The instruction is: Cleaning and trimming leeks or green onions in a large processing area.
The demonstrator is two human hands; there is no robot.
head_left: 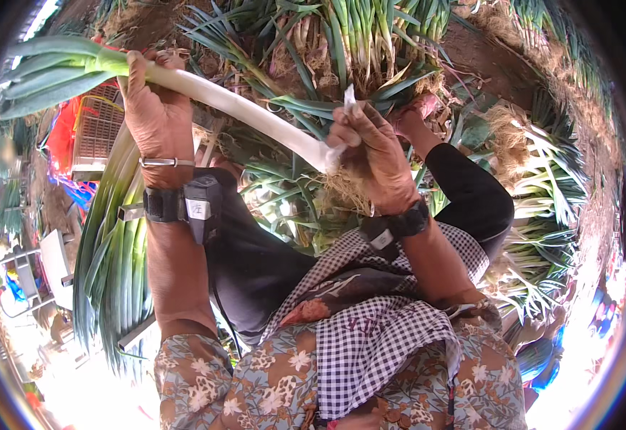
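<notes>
A large scallion [248, 110] stretches across the upper middle, its white shaft bare and its green leaves fanned out at the far left. My left hand [157, 113] grips it where the shaft meets the leaves. By the root end, my right hand [380, 156] pinches a thin whitish strip of skin [350, 97] that pokes up between thumb and fingers. Pale roots [348, 191] hang just beside and partly behind that hand. Whether the right fingers also touch the shaft is hard to see.
Bundled scallions [367, 37] with roots stand ahead, and more lie in a heap [541, 215] at the right. A pile of long leafy scallions [114, 258] rests on a metal frame [136, 332] to the left, near a plastic crate [98, 129].
</notes>
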